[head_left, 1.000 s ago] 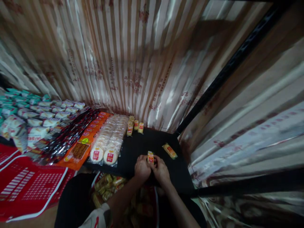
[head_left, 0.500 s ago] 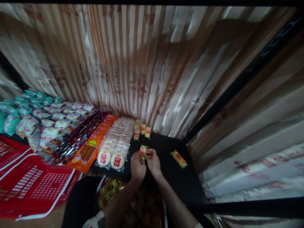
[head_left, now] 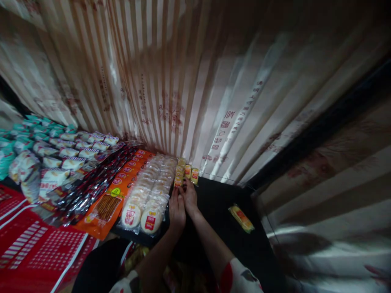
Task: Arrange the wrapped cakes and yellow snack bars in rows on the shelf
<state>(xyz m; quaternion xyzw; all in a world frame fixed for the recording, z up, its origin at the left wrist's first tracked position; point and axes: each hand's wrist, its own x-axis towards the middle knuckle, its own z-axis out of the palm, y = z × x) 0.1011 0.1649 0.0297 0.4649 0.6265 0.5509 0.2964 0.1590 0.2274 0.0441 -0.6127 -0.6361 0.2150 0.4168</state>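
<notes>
My left hand (head_left: 177, 212) and my right hand (head_left: 190, 198) are close together at the front of a short row of small yellow snack packets (head_left: 181, 162). Between their fingertips is a yellow snack packet (head_left: 179, 181) with an orange-red label, and both hands are closed on its near end. Just right of the row stand two similar packets, a red-labelled packet (head_left: 187, 171) and a yellow packet (head_left: 194, 176), near the curtain. My fingers partly hide the held packet's lower edge.
Left of my hands lie rows of clear-wrapped round crackers (head_left: 149, 219), orange snack bags (head_left: 106, 207) and dark shiny packs (head_left: 88, 191). A lone yellow packet (head_left: 241, 218) lies right on the black shelf (head_left: 214, 219). Red baskets (head_left: 39, 248) stand lower left; a pleated curtain (head_left: 183, 81) hangs behind.
Both hands have moved forward with the snack packet, from over the open shelf to the front of the yellow row. The view has shifted slightly.
</notes>
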